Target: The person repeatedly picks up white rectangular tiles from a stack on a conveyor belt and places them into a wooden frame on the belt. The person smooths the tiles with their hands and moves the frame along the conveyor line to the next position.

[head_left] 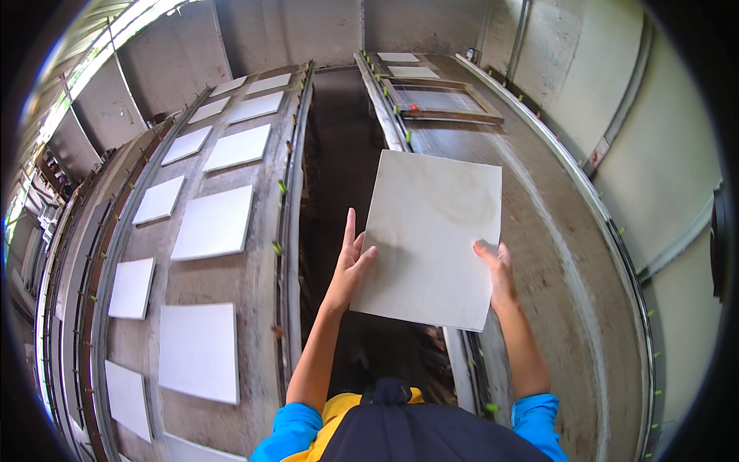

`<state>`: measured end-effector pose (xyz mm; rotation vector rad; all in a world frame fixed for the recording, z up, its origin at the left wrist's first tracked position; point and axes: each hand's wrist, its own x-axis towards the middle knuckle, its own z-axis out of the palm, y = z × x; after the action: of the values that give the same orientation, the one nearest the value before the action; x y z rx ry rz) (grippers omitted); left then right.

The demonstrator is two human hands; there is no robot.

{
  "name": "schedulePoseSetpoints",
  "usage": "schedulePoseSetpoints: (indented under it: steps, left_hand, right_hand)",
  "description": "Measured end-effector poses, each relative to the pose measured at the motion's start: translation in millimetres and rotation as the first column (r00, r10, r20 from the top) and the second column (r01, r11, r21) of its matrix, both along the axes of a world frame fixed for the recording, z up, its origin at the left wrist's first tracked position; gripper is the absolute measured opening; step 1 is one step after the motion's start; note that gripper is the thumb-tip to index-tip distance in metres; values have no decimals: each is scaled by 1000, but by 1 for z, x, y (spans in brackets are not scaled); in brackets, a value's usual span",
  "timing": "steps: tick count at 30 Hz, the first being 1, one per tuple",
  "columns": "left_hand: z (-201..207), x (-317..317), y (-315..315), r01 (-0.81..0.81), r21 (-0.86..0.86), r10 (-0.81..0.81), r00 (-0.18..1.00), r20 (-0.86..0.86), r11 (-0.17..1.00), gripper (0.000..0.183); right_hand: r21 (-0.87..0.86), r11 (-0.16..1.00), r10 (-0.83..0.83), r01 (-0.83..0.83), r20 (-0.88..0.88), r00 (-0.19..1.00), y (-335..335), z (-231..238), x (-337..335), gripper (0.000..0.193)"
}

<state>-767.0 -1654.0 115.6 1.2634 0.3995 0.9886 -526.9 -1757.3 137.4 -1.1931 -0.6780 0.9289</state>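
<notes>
1. Gripping the right edge of a large pale square tile, the right hand was clamped on it, thumb lying over the top face and the other fingers hidden beneath.
2. The left hand was pressed flat against the tile's left edge, fingers extended and close together, thumb on the tile's face; it supported the tile rather than closing around it.
3. The tile was held in the air between both hands, tilted slightly, above a dark trench and the near edge of the right grey bed.
4. The right bed was bare beneath the tile; a framed panel and two small tiles lay at its far end.
5. To the left of the trench, the left bed carried two rows of matching pale tiles, laid flat and apart from one another.
</notes>
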Motion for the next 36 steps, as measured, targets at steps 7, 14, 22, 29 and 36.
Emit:
schedulePoseSetpoints:
  steps: [7, 14, 22, 29, 36]
  left_hand:
    - [-2, -9, 144, -72, 8, 72, 997, 9, 997, 68]
    - [-20, 13, 275, -104, -83, 100, 994, -53, 991, 61]
    - [-1, 99, 459, -104, 22, 106, 990, -94, 994, 56]
    - [-4, 166, 578, -24, -46, 18, 991, -133, 999, 54]
    - [-6, 232, 690, 122, 18, -117, 975, -188, 992, 51]
  right_hand:
    - [-27, 999, 39, -38, 18, 999, 156, 14, -13, 47]
    - [-40, 996, 76, -75, 16, 997, 294, -23, 18, 45]
    - [-14, 999, 37, -38, -70, 997, 471, -15, 100, 43]
    - [25, 998, -48, 52, -141, 989, 566, -26, 156, 44]
    - [8, 940, -341, 342, -48, 939, 637, -37, 200, 44]
